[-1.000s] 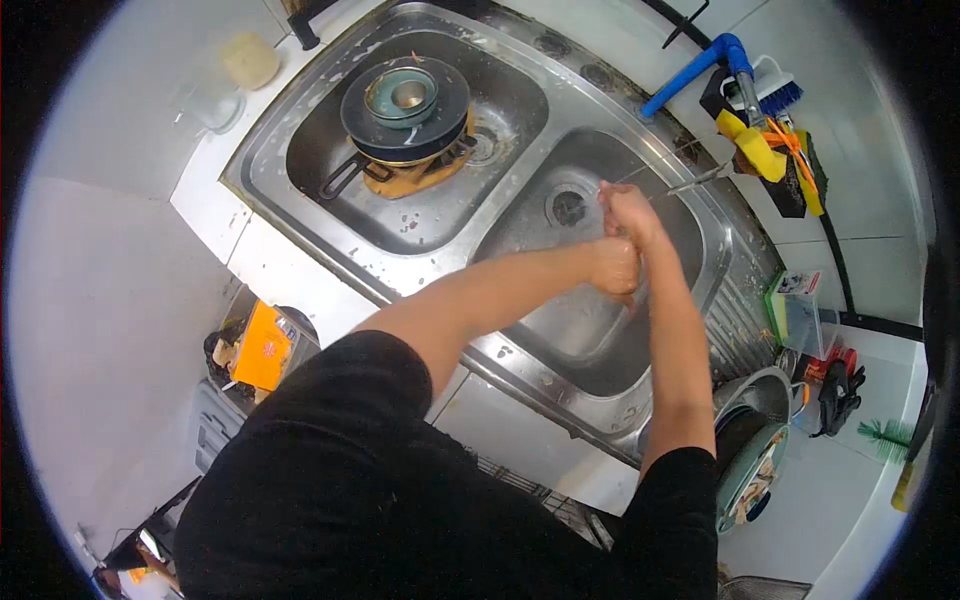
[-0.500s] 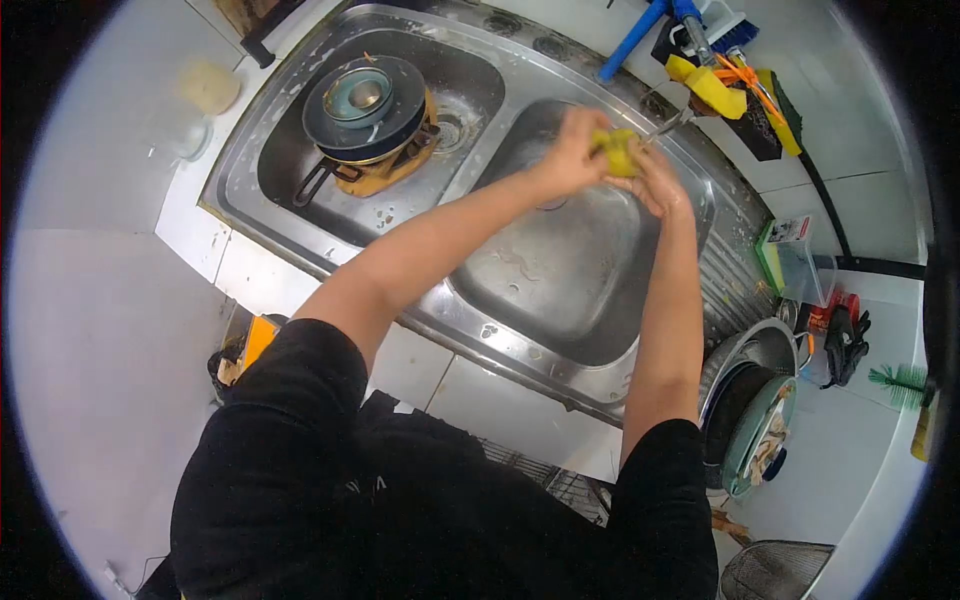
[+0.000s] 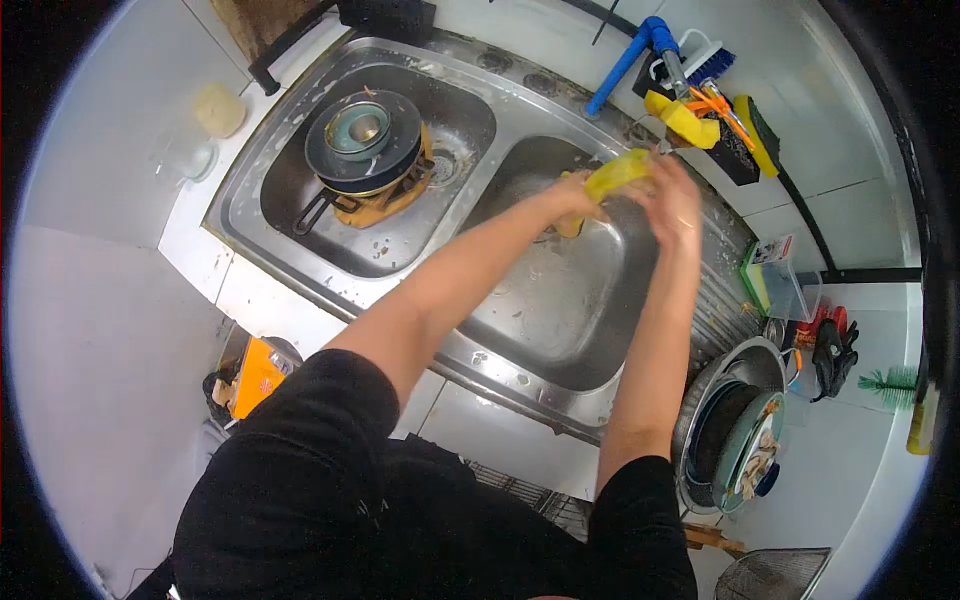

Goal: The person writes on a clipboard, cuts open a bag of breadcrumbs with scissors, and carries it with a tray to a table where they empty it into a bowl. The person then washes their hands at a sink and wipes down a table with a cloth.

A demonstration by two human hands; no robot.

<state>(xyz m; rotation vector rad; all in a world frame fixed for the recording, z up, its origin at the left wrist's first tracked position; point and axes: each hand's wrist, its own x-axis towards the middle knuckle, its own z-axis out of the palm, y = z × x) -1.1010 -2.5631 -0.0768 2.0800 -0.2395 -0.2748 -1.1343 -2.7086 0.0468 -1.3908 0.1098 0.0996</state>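
Both of my hands are over the back part of the right sink basin. Between them stretches a soft yellow sponge, blurred by motion. My left hand is closed on its left end, and a bit of yellow shows just below those fingers. My right hand grips the other end, its fingers bent and smeared. The faucet is partly hidden behind my right hand.
In the left basin, small bowls sit on a dark pan over a wooden board. A metal basin with stacked dishes stands at right. Brushes and another yellow sponge hang by the blue pipe.
The sponge was bunched up between my hands and is now drawn out longer. My hands have moved slightly apart. The view has shifted a little.
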